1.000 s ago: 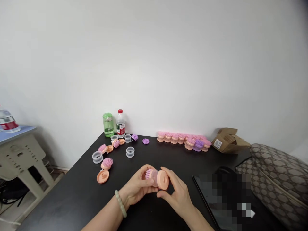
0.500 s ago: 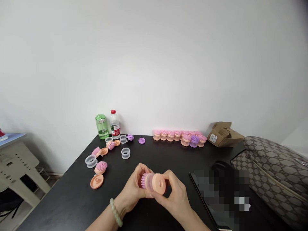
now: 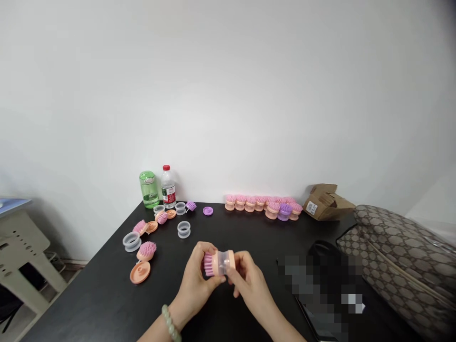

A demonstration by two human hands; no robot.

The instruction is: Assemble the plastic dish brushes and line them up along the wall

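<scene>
Both my hands hold a small scrub brush (image 3: 218, 262) in front of me, above the black table (image 3: 89, 304). It has pink bristles at the left, a clear cylindrical middle and a peach end. My left hand (image 3: 194, 278) grips the bristle end, and a pale green bead bracelet (image 3: 170, 323) circles that wrist. My right hand (image 3: 250, 280) has its fingers around the clear middle and peach end. Nearest on the left lie a pink-bristled head (image 3: 147, 251), a peach disc (image 3: 140, 272) and a clear ring (image 3: 131, 241).
Several loose brush parts lie at the table's back left, by a green bottle (image 3: 148, 190) and a water bottle (image 3: 168, 187). A row of assembled brushes (image 3: 261, 205) stands along the wall. A cardboard box (image 3: 322, 203), a patterned bag (image 3: 388, 256) and a pixelated dark object (image 3: 320, 289) sit right.
The brush has turned in my hands, so its peach end no longer faces me and the clear middle shows from the side. My hands have drawn closer together, and the view has shifted slightly.
</scene>
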